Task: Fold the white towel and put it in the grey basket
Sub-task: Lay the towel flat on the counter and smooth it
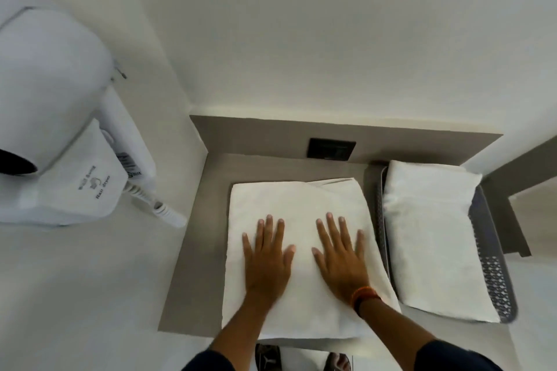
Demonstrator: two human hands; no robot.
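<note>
A white towel (298, 205), folded into a thick rectangle, lies flat on the grey-brown counter (193, 265) in front of me. My left hand (266, 262) rests palm down on its left half, fingers spread. My right hand (342, 256), with an orange and black band at the wrist, presses flat on its right half, fingers spread too. Neither hand grips anything. To the right stands the grey perforated basket (489, 274), touching the towel's right edge. Another folded white towel (431, 238) fills the basket.
A white wall-mounted hair dryer (60, 117) with a coiled cord juts out at the left. A dark socket plate (331, 149) sits in the counter's back panel. White walls close in behind and to the left. Shoes (268, 355) show below the counter's front edge.
</note>
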